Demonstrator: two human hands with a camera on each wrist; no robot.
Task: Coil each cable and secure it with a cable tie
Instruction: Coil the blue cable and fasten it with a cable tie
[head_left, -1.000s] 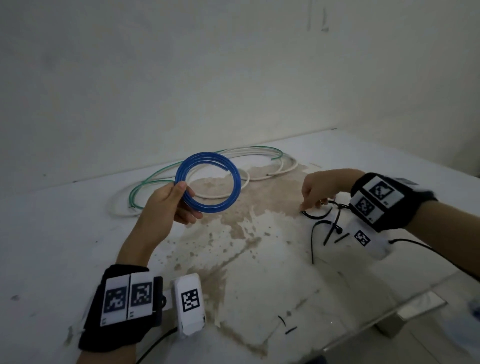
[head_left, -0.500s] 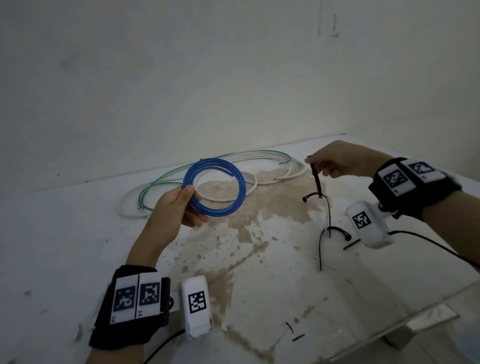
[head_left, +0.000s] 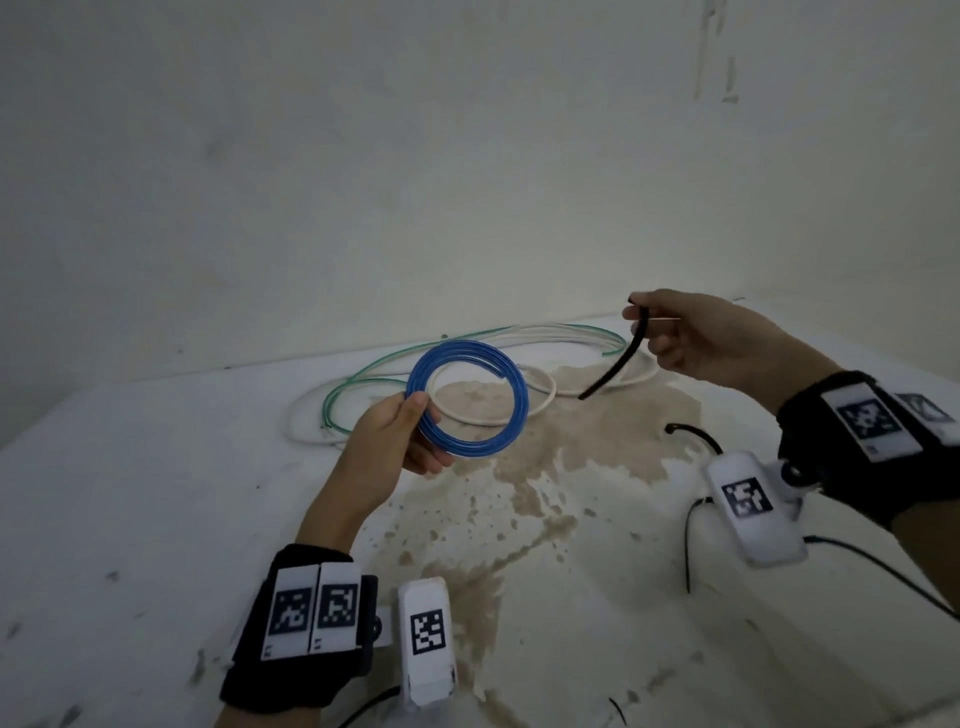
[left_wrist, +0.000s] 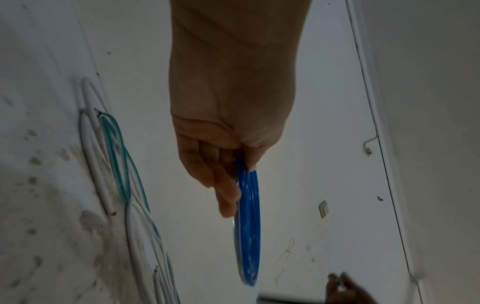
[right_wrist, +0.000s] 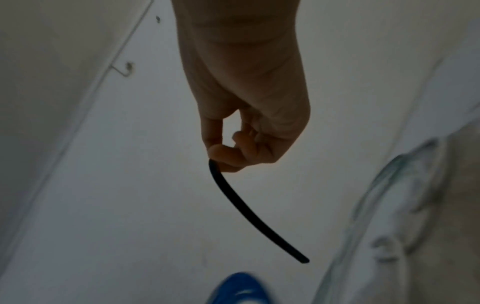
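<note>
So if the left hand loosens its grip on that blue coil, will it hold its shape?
Probably not. The blue coil has no tie yet; only the left hand pinches its loops, so they would likely spring apart. It looks light, held at one edge.

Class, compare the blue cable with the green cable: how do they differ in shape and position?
The blue cable is wound into a tight round coil; the green cable sprawls in loose loops. The blue cable is held up by the left hand; the green cable lies on the table. Both are thin and flexible.
</note>
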